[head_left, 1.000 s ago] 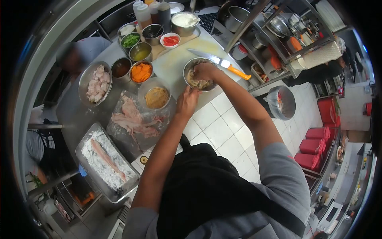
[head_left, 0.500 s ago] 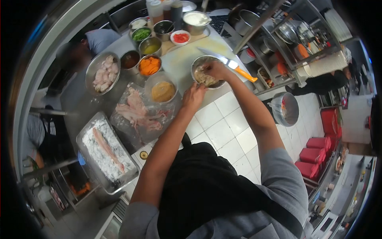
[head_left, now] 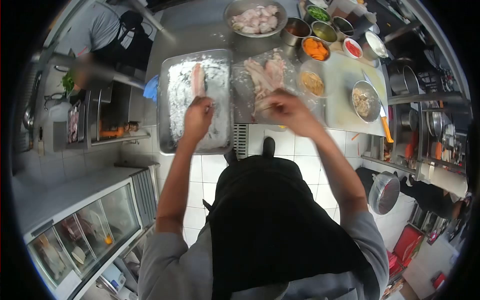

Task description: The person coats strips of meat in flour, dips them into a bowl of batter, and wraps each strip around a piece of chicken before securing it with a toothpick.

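My left hand [head_left: 199, 119] is over the flour in a metal tray [head_left: 230, 90]. Its curled fingers close on the near end of a long strip of raw meat [head_left: 198, 79], which lies lengthwise in the flour. Blurred by motion, my right hand [head_left: 287, 111] hovers at the near end of several pale raw meat pieces [head_left: 265, 77] on a clear sheet. Its fingertips are too smeared to show a grip. To the right, a metal bowl [head_left: 366, 101] holds a pale wet mixture, with an orange-handled knife [head_left: 385, 122] alongside on the cutting board [head_left: 340, 112].
A bowl of raw meat chunks [head_left: 255, 21] stands at the back. A tub of tan paste [head_left: 312, 83], orange slices [head_left: 315, 49], chopped greens [head_left: 318, 13] and red strips [head_left: 353, 48] sit rightward. A metal post [head_left: 150, 20] rises at left. A co-worker [head_left: 107, 35] is beyond it.
Both hands have left the metal bowl. My left hand is now at the meat strip in the flour tray, and my right is by the raw meat pieces. The view has swung left.
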